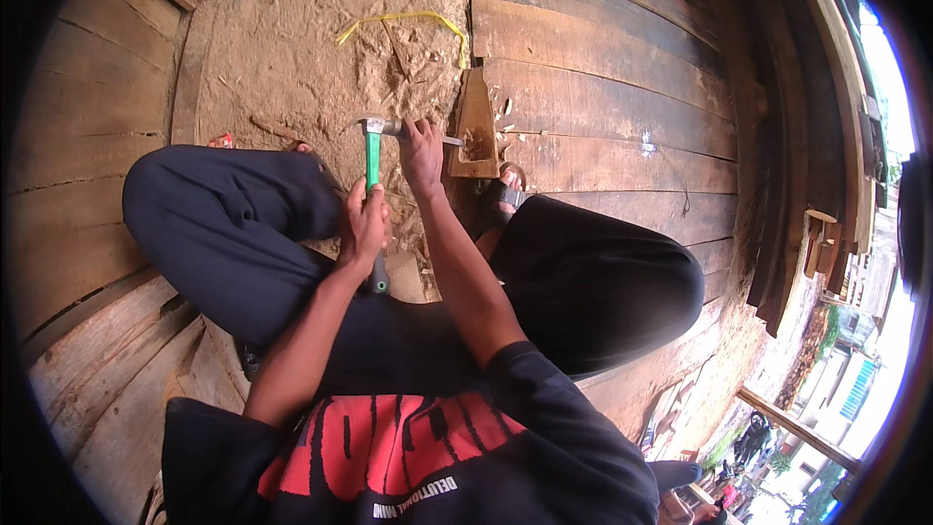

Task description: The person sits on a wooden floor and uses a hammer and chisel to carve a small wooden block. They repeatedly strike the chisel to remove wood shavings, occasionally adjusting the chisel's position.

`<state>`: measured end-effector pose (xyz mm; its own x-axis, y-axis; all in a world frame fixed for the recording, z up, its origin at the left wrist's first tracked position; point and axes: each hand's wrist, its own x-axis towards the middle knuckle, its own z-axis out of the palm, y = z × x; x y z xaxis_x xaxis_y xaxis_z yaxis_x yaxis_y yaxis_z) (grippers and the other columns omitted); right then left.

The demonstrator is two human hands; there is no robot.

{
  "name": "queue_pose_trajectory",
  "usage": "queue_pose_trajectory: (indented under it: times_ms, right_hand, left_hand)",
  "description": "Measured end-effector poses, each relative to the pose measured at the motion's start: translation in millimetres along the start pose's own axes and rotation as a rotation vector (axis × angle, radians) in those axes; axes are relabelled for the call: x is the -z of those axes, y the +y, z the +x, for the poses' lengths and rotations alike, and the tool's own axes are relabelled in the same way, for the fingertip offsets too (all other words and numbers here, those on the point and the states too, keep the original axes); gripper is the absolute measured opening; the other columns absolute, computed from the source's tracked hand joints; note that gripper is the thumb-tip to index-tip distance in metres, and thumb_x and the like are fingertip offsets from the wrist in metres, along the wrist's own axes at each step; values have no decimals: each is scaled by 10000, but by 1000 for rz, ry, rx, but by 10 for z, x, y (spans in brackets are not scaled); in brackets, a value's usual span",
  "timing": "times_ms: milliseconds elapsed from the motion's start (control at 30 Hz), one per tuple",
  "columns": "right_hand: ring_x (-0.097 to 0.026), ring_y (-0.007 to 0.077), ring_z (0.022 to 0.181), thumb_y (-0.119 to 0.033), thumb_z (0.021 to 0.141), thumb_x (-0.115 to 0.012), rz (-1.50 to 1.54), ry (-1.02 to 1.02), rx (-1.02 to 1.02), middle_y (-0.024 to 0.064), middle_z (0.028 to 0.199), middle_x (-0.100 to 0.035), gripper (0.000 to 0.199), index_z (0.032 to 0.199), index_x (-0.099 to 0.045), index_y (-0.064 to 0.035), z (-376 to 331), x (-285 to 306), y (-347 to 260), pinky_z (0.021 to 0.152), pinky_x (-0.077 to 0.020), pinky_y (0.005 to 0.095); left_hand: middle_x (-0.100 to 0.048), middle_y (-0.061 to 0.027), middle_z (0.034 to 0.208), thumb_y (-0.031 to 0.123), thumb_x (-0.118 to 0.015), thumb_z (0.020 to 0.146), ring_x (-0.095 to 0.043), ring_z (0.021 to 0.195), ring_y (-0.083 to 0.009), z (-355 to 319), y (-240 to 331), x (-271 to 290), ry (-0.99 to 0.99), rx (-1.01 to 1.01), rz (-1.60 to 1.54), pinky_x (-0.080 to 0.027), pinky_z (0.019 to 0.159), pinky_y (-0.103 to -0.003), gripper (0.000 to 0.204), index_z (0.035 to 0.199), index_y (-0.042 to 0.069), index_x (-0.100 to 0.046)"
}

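An open-air carpentry yard, rough and improvised: sawdust and wood chips [321, 49] cover the ground just beyond the left hand [364, 224], weathered planks [603, 87] spread out past the right hand [421, 151], more boards stacked on edge [787, 185] far to its right, daylight and buildings beyond

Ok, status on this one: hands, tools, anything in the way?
Left hand grips green hammer. Right hand holds chisel against small wood block. Wood chips around; nothing blocking.

The left hand [365, 224] is gripping a green-handled hammer [372, 160], the right hand [421, 151] is holding a chisel [449, 140] (tip just beyond the grip) against a wooden block [475, 126].
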<state>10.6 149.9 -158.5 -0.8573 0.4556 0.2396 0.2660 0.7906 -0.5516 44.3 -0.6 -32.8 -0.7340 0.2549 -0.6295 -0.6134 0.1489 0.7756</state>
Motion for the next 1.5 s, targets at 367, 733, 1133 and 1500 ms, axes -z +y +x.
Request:
queue_pose_trajectory:
  times_ms: [367, 733, 1133, 1500]
  right_hand:
    - [-548, 355, 879, -129, 867, -628, -1, -55, -11, 146, 905, -576, 163, 1024, -604, -95, -44, -6, 9, 762, -451, 458]
    - [-583, 309, 894, -151, 805, -626, -93, -125, -38, 99, 909, -596, 217, 1019, -611, -119, 116, 67, 25, 778, -414, 458]
    - [-656, 389, 859, -65, 816, -583, 454, -174, 84, 193, 926, -686, 330, 1133, -652, -128, 444, 104, 176, 753, -515, 464]
    - [-656, 363, 763, -61, 741, -637, 63, -297, -97, 188, 805, -663, 87, 822, -667, -76, -22, -536, 421, 686, -527, 476]
  left_hand:
    - [-440, 4, 674, 294, -438, 1034, -417, 451, -69, -46, 28, -65, -3, 12, -80, -347, 374, -253, 229, 1085, 74, -477]
    - [-441, 38, 673, 295, -527, 1005, -387, 465, -52, 140, -133, -33, 113, 126, -392, -320, 392, -207, 127, 1036, 188, -468]
    - [-432, 38, 701, 389, -499, 1010, -375, 495, -43, 96, 49, -12, 118, 96, -386, -313, 408, -213, 234, 1007, 170, -417]
    - [-557, -130, 1112, 448, -654, 860, -503, 829, -174, 320, -65, -74, 147, 193, -118, -431, 677, -306, 561, 1293, 141, -474]
